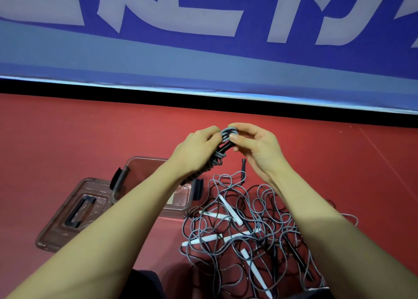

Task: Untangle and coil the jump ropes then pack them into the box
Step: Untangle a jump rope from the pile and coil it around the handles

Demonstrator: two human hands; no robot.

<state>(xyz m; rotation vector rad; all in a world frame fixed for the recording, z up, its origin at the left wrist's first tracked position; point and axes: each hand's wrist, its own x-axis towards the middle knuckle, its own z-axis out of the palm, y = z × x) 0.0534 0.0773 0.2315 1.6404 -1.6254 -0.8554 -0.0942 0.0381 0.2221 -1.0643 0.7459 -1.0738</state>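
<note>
I hold a coiled jump rope (218, 157) up over the red floor, its grey cord wound in tight turns around black handles. My left hand (196, 148) grips the bundle from the left. My right hand (253, 143) pinches the top loops between thumb and fingers. Below and to the right lies a tangled heap of jump ropes (253, 226), grey and black cords with white and black handles. The clear plastic box (178, 208) sits open on the floor beneath my left forearm, partly hidden by it.
The box's clear lid (67, 215) with a black handle lies flat on the floor left of the box. A blue banner wall (203, 56) with a black base strip runs across the far side. Red floor (79, 135) surrounds everything.
</note>
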